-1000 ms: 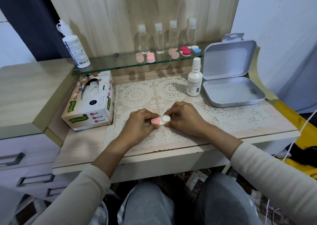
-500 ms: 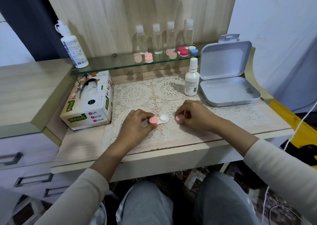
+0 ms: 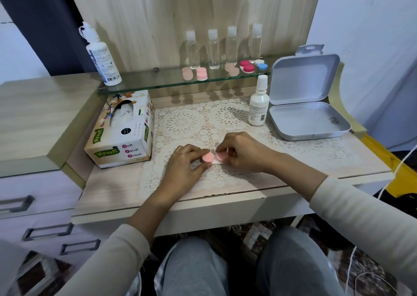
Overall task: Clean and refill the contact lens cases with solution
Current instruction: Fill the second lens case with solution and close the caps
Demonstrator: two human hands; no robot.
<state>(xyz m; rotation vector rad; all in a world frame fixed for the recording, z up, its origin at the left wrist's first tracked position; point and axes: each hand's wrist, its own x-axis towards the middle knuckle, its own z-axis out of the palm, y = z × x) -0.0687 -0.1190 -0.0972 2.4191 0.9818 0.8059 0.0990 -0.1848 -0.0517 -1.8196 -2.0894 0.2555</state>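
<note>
A white contact lens case with pink caps point(image 3: 208, 157) lies on the lace mat point(image 3: 191, 124) in front of me. My left hand point(image 3: 185, 162) pinches its left side by the left pink cap. My right hand point(image 3: 242, 152) holds the right pink cap point(image 3: 220, 156) on the case's right well with curled fingertips. A small white solution bottle point(image 3: 259, 103) stands at the mat's back right. More lens cases, pink point(image 3: 201, 73), red point(image 3: 247, 66) and blue-white point(image 3: 261, 64), sit on the glass shelf point(image 3: 158, 81).
A tissue box point(image 3: 121, 130) stands left of the mat. An open grey tin point(image 3: 309, 119) lies at the right. A big solution bottle point(image 3: 100, 56) and several clear small bottles point(image 3: 213, 48) stand on the shelf. Drawers are at lower left, the desk edge near my knees.
My right hand, which had lifted the pink cap off and drawn it aside, has brought it back onto the case's right well. My left hand kept holding the case.
</note>
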